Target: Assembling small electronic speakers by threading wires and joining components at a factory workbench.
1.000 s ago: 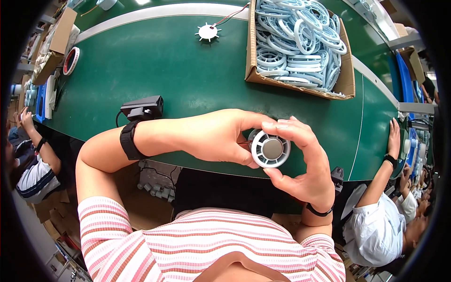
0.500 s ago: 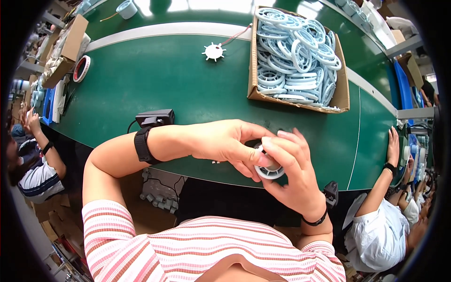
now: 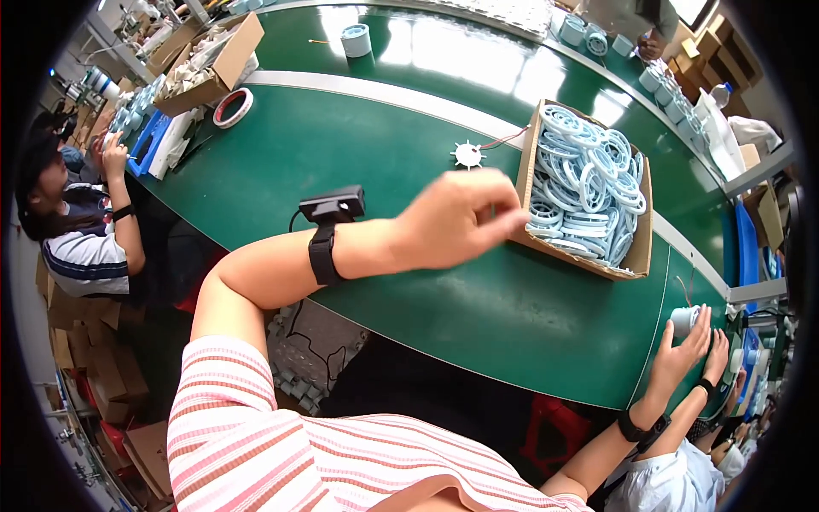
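Observation:
My left hand (image 3: 461,220) hovers over the green table by the near left side of a cardboard box (image 3: 522,175). Its fingers are loosely bent, the thumb stands apart, and nothing shows between them. Light-blue spoked plastic rings (image 3: 593,186) fill the box in a heap. Far to the right, my right hand (image 3: 682,354) has thumb and fingers around a light-blue plastic cylinder (image 3: 684,319), which stands at the table's right part with a thin wire rising from it. Left of the box lies a white spoked disc (image 3: 467,154) with a reddish wire.
A co-worker's hand (image 3: 717,357) rests right beside my right hand. Another person (image 3: 85,222) sits at the left. A roll of tape (image 3: 233,108) and an open carton (image 3: 230,64) are at the far left. Another light-blue cylinder (image 3: 356,41) stands beyond the pale strip.
Both hands were together on a light-blue spoked round part. They have parted: the left moved up toward the ring box, the right went far right with the cylinder. The view has shifted.

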Demonstrator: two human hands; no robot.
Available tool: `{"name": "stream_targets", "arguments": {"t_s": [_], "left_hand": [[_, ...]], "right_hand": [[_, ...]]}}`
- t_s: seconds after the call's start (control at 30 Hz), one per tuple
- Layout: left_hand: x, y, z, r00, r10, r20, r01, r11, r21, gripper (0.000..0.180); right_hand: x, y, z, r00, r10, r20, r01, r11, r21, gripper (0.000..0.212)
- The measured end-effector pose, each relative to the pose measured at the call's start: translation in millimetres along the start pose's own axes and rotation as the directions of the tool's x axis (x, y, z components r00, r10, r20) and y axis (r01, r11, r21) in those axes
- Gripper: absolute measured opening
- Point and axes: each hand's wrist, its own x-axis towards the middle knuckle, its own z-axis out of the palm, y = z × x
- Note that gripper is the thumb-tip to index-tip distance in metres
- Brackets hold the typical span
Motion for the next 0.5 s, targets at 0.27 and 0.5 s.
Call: {"name": "stream_targets", "arguments": {"t_s": [0.27, 0.5], "left_hand": [[98, -141, -166, 0.588, 0.685, -0.431, 0.268, 0.337, 0.902, 0.039], [112, -153, -196, 0.658, -0.011, -0.753, 0.656, 0.499, 0.566, 0.063]], "right_hand": [[-40, -127, -35, 0.998, 0.06, -0.02, -0.048, 0.921, 0.386, 0.045], [-47, -162, -31, 0.995, 0.022, 0.1, -0.069, 0.869, 0.49, 0.047]]}}
